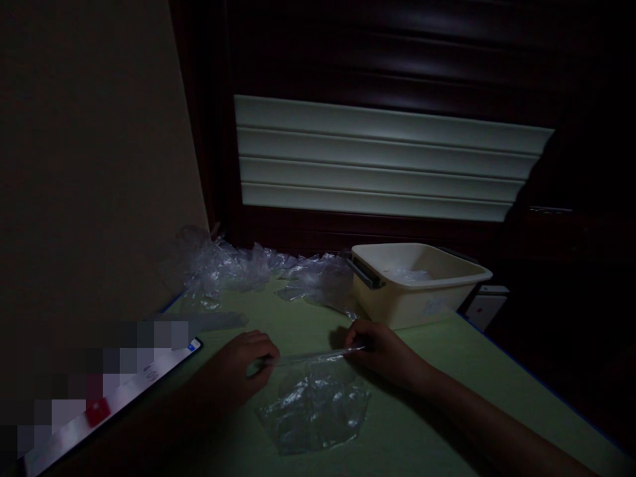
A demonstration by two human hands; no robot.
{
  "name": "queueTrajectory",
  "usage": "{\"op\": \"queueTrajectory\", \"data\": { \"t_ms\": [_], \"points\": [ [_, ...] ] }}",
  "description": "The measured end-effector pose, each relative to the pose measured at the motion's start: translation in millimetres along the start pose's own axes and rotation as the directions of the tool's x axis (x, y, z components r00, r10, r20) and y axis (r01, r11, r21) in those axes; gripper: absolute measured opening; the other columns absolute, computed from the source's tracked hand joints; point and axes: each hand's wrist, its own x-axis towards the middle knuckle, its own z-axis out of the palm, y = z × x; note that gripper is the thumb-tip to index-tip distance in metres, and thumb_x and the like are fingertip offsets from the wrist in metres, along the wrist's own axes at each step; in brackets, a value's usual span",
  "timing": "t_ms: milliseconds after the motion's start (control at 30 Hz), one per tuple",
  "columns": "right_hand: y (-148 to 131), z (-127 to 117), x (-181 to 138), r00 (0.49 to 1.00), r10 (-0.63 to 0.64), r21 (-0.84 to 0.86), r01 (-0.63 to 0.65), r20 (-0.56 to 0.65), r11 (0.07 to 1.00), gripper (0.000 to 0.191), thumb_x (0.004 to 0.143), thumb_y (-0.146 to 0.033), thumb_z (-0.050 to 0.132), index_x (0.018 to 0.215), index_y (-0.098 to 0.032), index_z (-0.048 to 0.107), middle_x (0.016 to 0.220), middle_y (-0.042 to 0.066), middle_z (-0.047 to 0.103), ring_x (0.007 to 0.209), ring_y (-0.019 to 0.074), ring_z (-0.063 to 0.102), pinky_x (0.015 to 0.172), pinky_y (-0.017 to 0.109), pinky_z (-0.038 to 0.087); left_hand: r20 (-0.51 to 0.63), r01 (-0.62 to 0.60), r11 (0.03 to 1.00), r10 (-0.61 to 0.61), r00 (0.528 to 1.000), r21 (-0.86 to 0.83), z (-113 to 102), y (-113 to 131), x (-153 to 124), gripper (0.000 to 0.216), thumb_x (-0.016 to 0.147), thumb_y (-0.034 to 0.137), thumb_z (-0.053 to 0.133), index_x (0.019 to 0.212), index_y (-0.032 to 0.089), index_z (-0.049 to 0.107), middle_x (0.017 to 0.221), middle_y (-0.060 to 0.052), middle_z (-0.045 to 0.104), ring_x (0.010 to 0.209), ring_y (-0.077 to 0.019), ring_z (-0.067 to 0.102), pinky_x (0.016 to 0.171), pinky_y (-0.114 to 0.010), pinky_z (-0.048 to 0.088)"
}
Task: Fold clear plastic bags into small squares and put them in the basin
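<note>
Left grip [256, 363] and right grip [362, 344] pinch opposite ends of the far edge of a clear plastic bag [318, 407], held straight over the near middle of the bench [293, 311]; this looks like flattening, calling next for even tension.

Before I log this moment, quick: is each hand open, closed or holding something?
Left hand: closed, holding the clear plastic bag by its far edge.
Right hand: closed, holding the same edge at its other end.
</note>
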Motion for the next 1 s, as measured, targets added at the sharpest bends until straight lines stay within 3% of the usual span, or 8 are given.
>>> {"op": "queueTrajectory", "data": {
  "t_ms": [133, 200, 367, 500, 600, 667, 867, 1000],
  "points": [
    [-9, -5, -6, 0.999, -0.019, 0.035, 0.017, 0.051, 0.999, 0.025, 0.067, -0.005, 0.051, 0.087, -0.017, 0.06, 0.085, 0.004, 0.064, 0.076, 0.0179, 0.06, 0.068, 0.03, 0.048, 0.017, -0.106, 0.987, 0.105, 0.994, 0.121, -2, 6, -2, 0.019, 0.077, 0.005, 0.041, 0.075, 0.016, 0.056, 0.074, -0.003, 0.058, 0.072, -0.0169, 0.054, 0.067, -0.027, 0.039],
    [-16, -7, -11, 0.999, -0.042, 0.012, 0.042, 0.004, 0.999, 0.033, 0.067, -0.004, 0.049, 0.094, -0.019, 0.06, 0.096, 0.006, 0.065, 0.087, 0.0211, 0.061, 0.076, 0.035, 0.049, 0.04, -0.152, 0.971, 0.147, 0.988, 0.184, -4, 10, -2, 0.019, 0.078, 0.003, 0.042, 0.075, 0.016, 0.055, 0.074, -0.002, 0.057, 0.072, -0.0168, 0.053, 0.068, -0.028, 0.037],
    [-38, -2, -24, 0.957, -0.237, -0.302, 0.179, -0.166, 0.936, 0.034, 0.08, -0.012, 0.043, 0.108, -0.02, 0.06, 0.111, 0.011, 0.063, 0.104, 0.0271, 0.057, 0.088, 0.043, 0.046, 0.092, -0.229, 0.914, 0.21, 0.973, 0.335, -3, 14, -3, 0.019, 0.079, 0.0, 0.046, 0.076, 0.016, 0.055, 0.077, -0.002, 0.057, 0.074, -0.0175, 0.05, 0.072, -0.03, 0.036],
    [-57, 13, -31, 0.955, -0.29, -0.453, 0.286, 0.061, 0.844, 0.043, 0.091, -0.03, 0.042, 0.131, -0.014, 0.049, 0.13, 0.016, 0.054, 0.119, 0.0285, 0.05, 0.1, 0.045, 0.04, 0.066, -0.278, 0.879, 0.275, 0.959, 0.387, 3, 12, -5, 0.016, 0.081, 0.002, 0.05, 0.074, 0.015, 0.055, 0.075, -0.003, 0.056, 0.073, -0.0185, 0.049, 0.07, -0.031, 0.036],
    [-63, 22, -35, 0.921, -0.231, -0.44, 0.356, 0.313, 0.825, 0.061, 0.089, -0.04, 0.049, 0.141, -0.01, 0.036, 0.143, 0.019, 0.038, 0.131, 0.0324, 0.036, 0.107, 0.049, 0.03, 0.069, -0.317, 0.851, 0.318, 0.945, 0.418, 5, 12, -6, 0.016, 0.084, 0.003, 0.049, 0.074, 0.015, 0.054, 0.075, -0.003, 0.056, 0.072, -0.0185, 0.048, 0.07, -0.031, 0.036],
    [-62, 24, -37, 0.892, -0.212, -0.408, 0.38, 0.399, 0.83, 0.069, 0.087, -0.048, 0.05, 0.143, -0.011, 0.032, 0.146, 0.02, 0.028, 0.135, 0.0344, 0.028, 0.108, 0.053, 0.025, 0.05, -0.342, 0.821, 0.36, 0.932, 0.457, 5, 12, -5, 0.019, 0.087, 0.005, 0.047, 0.072, 0.016, 0.053, 0.073, -0.003, 0.055, 0.071, -0.0183, 0.048, 0.07, -0.032, 0.036],
    [-47, 30, -37, 0.865, -0.148, -0.404, 0.367, 0.48, 0.838, 0.07, 0.085, -0.057, 0.05, 0.139, -0.014, 0.04, 0.143, 0.023, 0.026, 0.133, 0.0375, 0.025, 0.105, 0.058, 0.024, 0.114, -0.371, 0.788, 0.364, 0.924, 0.492, -4, 16, -5, 0.016, 0.086, 0.005, 0.051, 0.075, 0.015, 0.056, 0.075, -0.003, 0.06, 0.072, -0.0183, 0.052, 0.07, -0.031, 0.039],
    [-50, 27, -37, 0.863, -0.136, -0.388, 0.353, 0.486, 0.852, 0.069, 0.085, -0.057, 0.049, 0.14, -0.016, 0.038, 0.143, 0.022, 0.027, 0.133, 0.0376, 0.026, 0.105, 0.059, 0.023, 0.155, -0.394, 0.854, 0.363, 0.919, 0.338, -6, 18, -12, 0.018, 0.081, 0.005, 0.052, 0.092, 0.016, 0.061, 0.1, -0.004, 0.067, 0.091, -0.0195, 0.058, 0.084, -0.03, 0.041]
  ]
}}
